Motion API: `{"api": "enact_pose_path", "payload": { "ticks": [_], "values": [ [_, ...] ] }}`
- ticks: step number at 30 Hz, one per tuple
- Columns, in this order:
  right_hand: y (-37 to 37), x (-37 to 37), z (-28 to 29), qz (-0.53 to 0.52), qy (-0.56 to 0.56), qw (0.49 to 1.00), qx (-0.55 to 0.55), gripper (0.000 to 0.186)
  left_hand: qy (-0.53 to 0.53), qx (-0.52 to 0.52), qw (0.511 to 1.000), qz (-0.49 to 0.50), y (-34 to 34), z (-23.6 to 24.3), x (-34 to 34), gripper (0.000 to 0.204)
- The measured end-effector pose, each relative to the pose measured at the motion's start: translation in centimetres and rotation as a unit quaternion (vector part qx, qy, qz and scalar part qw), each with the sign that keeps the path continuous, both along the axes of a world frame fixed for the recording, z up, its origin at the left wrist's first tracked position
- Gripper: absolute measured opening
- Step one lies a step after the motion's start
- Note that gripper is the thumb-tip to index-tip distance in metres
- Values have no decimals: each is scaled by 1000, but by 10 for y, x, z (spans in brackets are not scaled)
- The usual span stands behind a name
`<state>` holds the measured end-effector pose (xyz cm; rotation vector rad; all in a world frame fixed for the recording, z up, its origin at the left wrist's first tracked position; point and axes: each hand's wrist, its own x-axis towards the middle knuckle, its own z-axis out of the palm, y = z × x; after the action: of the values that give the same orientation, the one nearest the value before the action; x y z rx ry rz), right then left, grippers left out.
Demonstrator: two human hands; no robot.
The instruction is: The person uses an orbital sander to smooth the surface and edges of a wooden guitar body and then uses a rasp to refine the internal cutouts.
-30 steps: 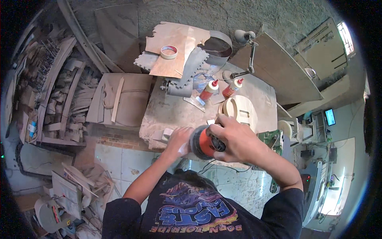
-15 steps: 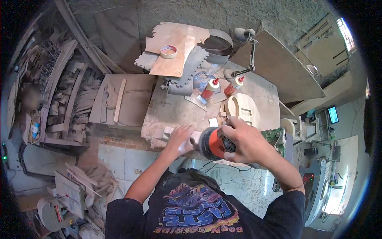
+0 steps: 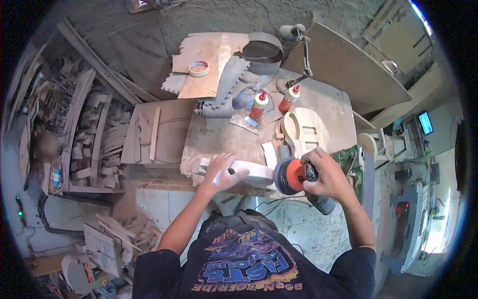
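Note:
My left hand (image 3: 224,173) is closed over the left part of a pale wooden piece with a rounded end (image 3: 258,173), holding it at the front edge of the workbench. An orange and black handheld sander (image 3: 294,175) is in the grip of my right hand (image 3: 326,177), my fingers wrapped round its top. Its round pad faces the right end of the wooden piece; whether the two touch I cannot tell. Behind the sander lies a pale guitar-shaped wooden body (image 3: 304,132) with cut-out pockets.
Two glue bottles with red caps (image 3: 258,105) stand on the dusty workbench (image 3: 209,142). A tape roll (image 3: 198,69) rests on wooden sheets at the back, beside a jointed lamp (image 3: 306,62). Wood offcuts fill shelves (image 3: 102,137) at left. A green machine (image 3: 348,167) stands at right.
The sander in my right hand has moved right, uncovering more of the wooden piece. My left hand keeps its hold, shifted slightly left. The whole view has also shifted a little.

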<state>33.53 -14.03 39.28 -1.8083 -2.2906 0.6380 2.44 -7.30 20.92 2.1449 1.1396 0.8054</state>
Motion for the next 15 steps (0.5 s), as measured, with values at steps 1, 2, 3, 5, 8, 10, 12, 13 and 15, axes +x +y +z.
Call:
{"api": "enact_pose_path", "payload": {
  "ticks": [1, 2, 3, 5, 8, 10, 12, 13, 15],
  "values": [
    [-4, 8, -8, -6, 22, 999, 24, 53, 19, -27, 999, 3, 1, -4, -1, 49],
    [-9, 17, -19, -17, 43, 998, 44, 53, 39, -58, 998, 3, 4, 2, 0, 45],
    [-14, 25, -28, -27, 59, 996, 67, 53, 55, -85, 995, 3, 5, 11, 4, 41],
    [-21, 34, -46, -40, 96, 990, 93, 52, -5, -83, 996, 22, 1, 15, 10, 36],
    [-25, 39, -68, -79, 135, 984, 86, 55, -43, -79, 995, 35, 3, 3, 10, 36],
    [-26, 39, -76, -76, 164, 981, 76, 56, -38, -88, 995, 35, 3, 7, 13, 35],
    [-22, 38, -77, -70, 182, 979, 61, 56, -36, -53, 997, 40, 4, 6, 15, 31],
    [-19, 35, -75, -57, 183, 979, 75, 54, -35, -35, 998, 42, 4, 4, 16, 30],
    [-9, 22, -66, -27, 186, 977, 99, 50, -40, -14, 998, 52, 1, 0, 15, 30]
  ]
}}
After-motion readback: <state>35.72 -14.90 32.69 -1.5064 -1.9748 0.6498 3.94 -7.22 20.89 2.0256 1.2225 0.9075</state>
